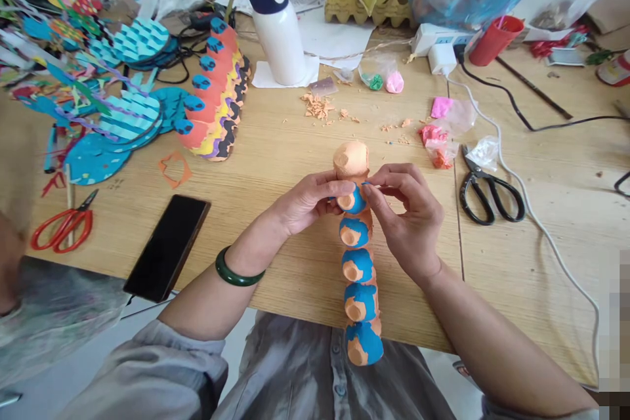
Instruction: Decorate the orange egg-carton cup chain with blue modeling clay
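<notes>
A strip of egg-carton cups (358, 302), orange with blue patches on most of its bumps, runs from mid-table over the front edge towards my body. The far end cup is plain orange. My left hand (308, 202) grips the strip from the left, its thumb lying on the second cup from the far end. Opposite it, my right hand (411, 216) pinches a small blue bit (365, 186), which looks like soft clay, against the right side of that same cup. The palm side of each hand is partly hidden.
A finished-looking egg-carton caterpillar (211, 98) stands at left behind a black phone (168, 246). Red-handled scissors (63, 226) lie far left, black scissors (487, 190) right, beside a white cable (524, 197). Further back are orange crumbs (317, 107), clay packets (436, 144) and a white bottle (280, 33).
</notes>
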The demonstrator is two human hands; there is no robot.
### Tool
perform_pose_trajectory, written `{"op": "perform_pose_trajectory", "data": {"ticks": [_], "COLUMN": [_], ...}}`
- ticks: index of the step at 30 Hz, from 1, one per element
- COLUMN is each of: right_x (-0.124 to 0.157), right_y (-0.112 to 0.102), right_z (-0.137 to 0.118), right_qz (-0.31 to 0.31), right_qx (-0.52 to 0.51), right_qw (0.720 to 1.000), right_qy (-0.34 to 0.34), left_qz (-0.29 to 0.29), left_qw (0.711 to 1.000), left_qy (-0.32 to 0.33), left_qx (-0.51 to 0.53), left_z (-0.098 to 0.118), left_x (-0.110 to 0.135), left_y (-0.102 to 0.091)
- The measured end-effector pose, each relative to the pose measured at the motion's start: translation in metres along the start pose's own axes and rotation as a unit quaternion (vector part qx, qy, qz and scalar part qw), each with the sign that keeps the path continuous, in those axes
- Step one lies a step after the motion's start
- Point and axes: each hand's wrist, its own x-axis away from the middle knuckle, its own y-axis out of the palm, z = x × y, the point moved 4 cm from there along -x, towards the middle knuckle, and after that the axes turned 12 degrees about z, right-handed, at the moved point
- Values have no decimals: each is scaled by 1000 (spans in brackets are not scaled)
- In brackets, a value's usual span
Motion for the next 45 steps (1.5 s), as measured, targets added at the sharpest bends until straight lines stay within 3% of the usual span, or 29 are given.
{"op": "perform_pose_trajectory", "data": {"ticks": [5,7,21,29,39,45], "right_x": [-4,-5,-6,-7,-1,0], "right_y": [-3,-4,-2,-1,-1,-1], "right_z": [-11,-12,-15,-17,-22,-25], "right_qz": [18,21,7,-14,-3,4], "right_qx": [105,135,168,144,244,261], "right_qw": [981,971,963,973,923,912], "right_qy": [-160,-194,-212,-180,-299,-317], "left_qz": [14,18,46,38,58,71], "left_qw": [1000,999,997,997,996,995], "left_qy": [5,9,50,56,69,73], "left_qx": [19,27,33,30,18,4], "left_z": [-2,-3,0,0,0,2], "left_x": [0,0,1,2,3,7], "left_y": [-1,-2,-2,-2,-3,1]}}
